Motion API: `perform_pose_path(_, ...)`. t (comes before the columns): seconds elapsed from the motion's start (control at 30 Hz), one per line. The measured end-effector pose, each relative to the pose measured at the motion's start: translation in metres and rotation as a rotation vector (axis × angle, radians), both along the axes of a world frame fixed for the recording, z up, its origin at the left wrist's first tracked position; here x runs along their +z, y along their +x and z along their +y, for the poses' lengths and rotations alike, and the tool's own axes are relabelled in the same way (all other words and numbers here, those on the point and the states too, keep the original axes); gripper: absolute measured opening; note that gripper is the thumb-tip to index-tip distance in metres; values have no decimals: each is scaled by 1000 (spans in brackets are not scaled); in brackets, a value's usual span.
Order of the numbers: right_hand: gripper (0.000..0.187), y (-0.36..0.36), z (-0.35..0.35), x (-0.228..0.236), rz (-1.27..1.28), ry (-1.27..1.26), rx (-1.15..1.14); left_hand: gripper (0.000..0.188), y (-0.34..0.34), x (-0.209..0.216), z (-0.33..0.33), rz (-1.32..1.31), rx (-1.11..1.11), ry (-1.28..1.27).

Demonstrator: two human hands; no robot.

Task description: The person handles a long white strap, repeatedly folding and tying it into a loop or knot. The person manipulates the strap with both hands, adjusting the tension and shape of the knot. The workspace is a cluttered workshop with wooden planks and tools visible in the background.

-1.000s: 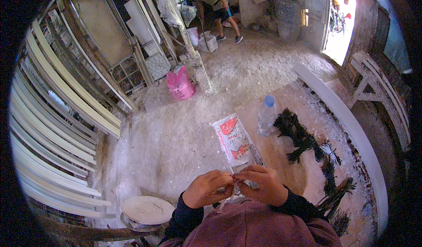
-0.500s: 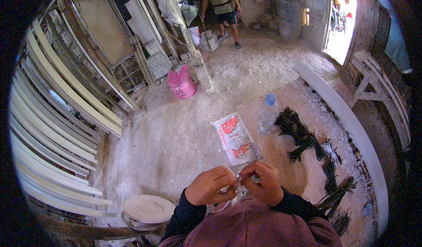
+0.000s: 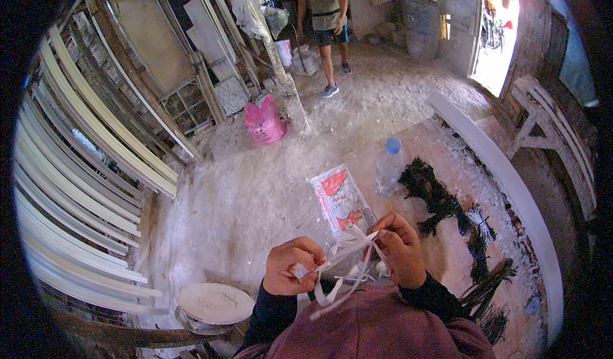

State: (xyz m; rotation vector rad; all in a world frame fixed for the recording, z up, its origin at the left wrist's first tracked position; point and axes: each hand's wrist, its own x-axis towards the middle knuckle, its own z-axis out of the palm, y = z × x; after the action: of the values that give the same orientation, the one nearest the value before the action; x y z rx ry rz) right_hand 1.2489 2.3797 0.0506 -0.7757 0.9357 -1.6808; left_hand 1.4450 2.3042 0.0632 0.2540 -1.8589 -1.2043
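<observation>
- At the left, long pale mouldings [image 3: 76,273] lie stacked in rows.
- Along the right, a dusty table [image 3: 424,260] stretches from near to far.
- At the far side, a person [image 3: 322,4] in shorts stands beyond a pink bag [image 3: 265,126].
- Just beyond the hands, a white-and-red packet [image 3: 341,199] lies flat.
- To its right, a clear bottle [image 3: 388,170] stands upright beside black bundles [image 3: 434,193].
- Near, the left hand [image 3: 290,266] curls its fingers closed on the ends of white strips [image 3: 348,249].
- Opposite, the right hand [image 3: 403,250] pinches them, thumb against fingertips; they span both hands, loose ends dangling over the lap.
</observation>
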Motion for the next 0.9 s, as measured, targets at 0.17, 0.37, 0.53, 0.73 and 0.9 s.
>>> perform_pose_path(0.17, 4, 0, 4, 5, -75, 167, 73, 19, -1, -16, 2, 178, 5, 237)
perform_pose_path(0.37, 3, -1, -6, 0, -98, 189, -192, 20, -2, -20, 2, 589, -160, 597)
perform_pose_path(0.53, 5, -15, -8, -3, -82, 144, -131, 15, 7, -19, 0, 666, -221, 677)
perform_pose_path(0.73, 6, -12, -5, 2, -89, 153, -128, 10, 20, -26, -3, 766, -324, 922)
perform_pose_path(0.9, 6, -14, -5, -1, 80, 162, -193, 11, 35, -30, -6, 945, -384, 1104)
